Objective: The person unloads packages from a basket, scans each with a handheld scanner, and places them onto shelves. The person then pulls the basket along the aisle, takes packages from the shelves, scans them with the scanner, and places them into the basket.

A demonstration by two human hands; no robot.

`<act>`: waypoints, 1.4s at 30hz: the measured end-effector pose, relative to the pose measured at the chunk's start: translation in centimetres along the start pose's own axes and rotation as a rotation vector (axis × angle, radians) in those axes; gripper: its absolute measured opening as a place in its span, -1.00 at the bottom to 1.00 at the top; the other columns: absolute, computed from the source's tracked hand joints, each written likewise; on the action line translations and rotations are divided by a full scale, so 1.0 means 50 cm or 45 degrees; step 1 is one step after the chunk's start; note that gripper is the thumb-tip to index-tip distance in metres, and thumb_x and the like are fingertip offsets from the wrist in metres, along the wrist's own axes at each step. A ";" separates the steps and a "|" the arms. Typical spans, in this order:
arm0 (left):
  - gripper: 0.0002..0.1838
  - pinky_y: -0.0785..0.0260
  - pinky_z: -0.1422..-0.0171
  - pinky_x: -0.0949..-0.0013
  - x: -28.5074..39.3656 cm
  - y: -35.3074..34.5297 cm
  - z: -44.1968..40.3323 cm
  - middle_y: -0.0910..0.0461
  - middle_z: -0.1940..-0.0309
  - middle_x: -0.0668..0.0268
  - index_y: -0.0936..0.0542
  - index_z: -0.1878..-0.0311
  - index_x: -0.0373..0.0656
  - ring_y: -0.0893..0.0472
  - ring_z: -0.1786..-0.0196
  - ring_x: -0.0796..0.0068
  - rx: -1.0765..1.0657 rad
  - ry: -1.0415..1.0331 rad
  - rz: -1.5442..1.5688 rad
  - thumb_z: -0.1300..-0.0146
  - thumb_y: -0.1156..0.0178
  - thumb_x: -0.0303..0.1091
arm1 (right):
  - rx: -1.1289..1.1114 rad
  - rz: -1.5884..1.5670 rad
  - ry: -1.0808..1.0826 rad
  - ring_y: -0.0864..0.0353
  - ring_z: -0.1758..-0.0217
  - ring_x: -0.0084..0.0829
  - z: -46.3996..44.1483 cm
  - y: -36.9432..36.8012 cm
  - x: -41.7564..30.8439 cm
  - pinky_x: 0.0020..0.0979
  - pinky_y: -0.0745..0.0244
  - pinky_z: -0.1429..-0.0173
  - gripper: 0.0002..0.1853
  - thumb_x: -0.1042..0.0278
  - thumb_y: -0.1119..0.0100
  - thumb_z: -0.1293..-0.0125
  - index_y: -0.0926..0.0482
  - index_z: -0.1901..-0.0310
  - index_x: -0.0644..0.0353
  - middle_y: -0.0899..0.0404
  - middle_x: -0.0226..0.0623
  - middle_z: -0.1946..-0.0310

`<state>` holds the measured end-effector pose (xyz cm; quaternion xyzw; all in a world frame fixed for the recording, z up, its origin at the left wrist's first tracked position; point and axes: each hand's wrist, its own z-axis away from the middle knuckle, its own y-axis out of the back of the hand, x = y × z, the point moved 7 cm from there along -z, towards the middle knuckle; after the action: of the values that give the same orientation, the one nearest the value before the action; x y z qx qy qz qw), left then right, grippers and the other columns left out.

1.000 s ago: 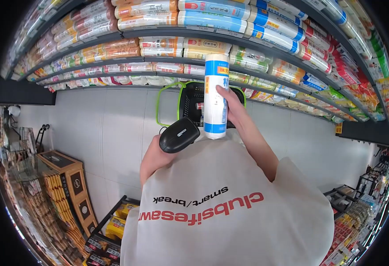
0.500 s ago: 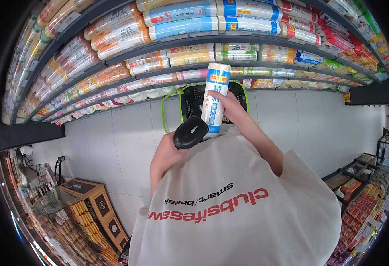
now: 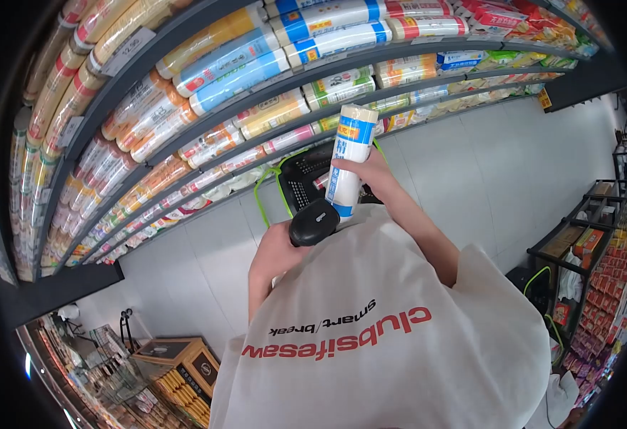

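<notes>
My right hand [image 3: 368, 170] is closed round a cylindrical pack of dried noodles [image 3: 352, 146]. The pack has a white and blue wrapper with a yellow-orange label and stands nearly upright, leaning slightly. In my left hand [image 3: 273, 256] is a black handheld barcode scanner [image 3: 314, 222]; its rounded head is beside the pack's lower end, and most of the grip is hidden. Beyond both hands a black shopping basket [image 3: 293, 187] with a green rim sits by the shelf. Something with red and white shows inside it, partly covered by the noodles.
Curved by the lens, shelves [image 3: 313, 75] stacked with wrapped noodle packs run across the front. Grey tiled floor [image 3: 456, 179] lies around me. A wooden display stand [image 3: 185, 361] is behind left, a black rack [image 3: 567, 247] at right, and another green-edged basket [image 3: 539, 289] near my right side.
My view has turned to the right, so the shelves slope up rightward and the second basket has come into sight. Both hands keep their hold; noodles and scanner stay close together.
</notes>
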<state>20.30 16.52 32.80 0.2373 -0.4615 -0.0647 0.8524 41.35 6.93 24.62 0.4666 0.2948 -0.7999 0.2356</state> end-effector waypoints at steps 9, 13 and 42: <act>-0.68 -0.50 0.08 0.18 0.028 -0.007 -0.055 -0.69 0.32 -0.01 -0.66 0.18 -0.27 -0.67 0.18 -0.06 0.079 -0.022 -0.013 0.04 -0.36 -0.35 | 0.193 -0.226 -0.063 -0.68 0.11 -0.32 -0.008 0.121 -0.028 -0.25 -0.63 0.03 -0.40 0.30 -0.43 -0.12 -0.35 -0.14 0.25 -0.60 -0.19 0.09; -0.68 -0.50 0.07 0.17 0.036 -0.011 -0.060 -0.69 0.31 -0.02 -0.66 0.18 -0.27 -0.67 0.17 -0.04 0.088 -0.026 0.020 0.04 -0.37 -0.35 | 0.067 -0.264 -0.137 -0.67 0.15 -0.35 -0.014 0.144 -0.057 -0.26 -0.63 0.05 -0.40 0.25 -0.42 -0.14 -0.35 -0.15 0.24 -0.60 -0.24 0.19; -0.70 -0.49 0.10 0.31 -0.024 -0.027 0.044 -0.70 0.35 0.05 -0.62 0.13 -0.34 -0.71 0.26 0.27 0.437 0.069 0.218 -0.06 -0.35 -0.41 | 0.487 1.937 1.346 -0.39 -0.34 -0.02 -0.426 0.067 -0.627 -0.16 -0.29 -0.43 -0.14 -0.22 -0.41 -0.07 -0.40 -0.29 0.17 -0.44 0.01 -0.24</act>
<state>17.98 14.97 32.29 0.3407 -0.4612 0.0939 0.8139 70.70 22.46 43.19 0.8665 -0.1563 -0.1512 0.4493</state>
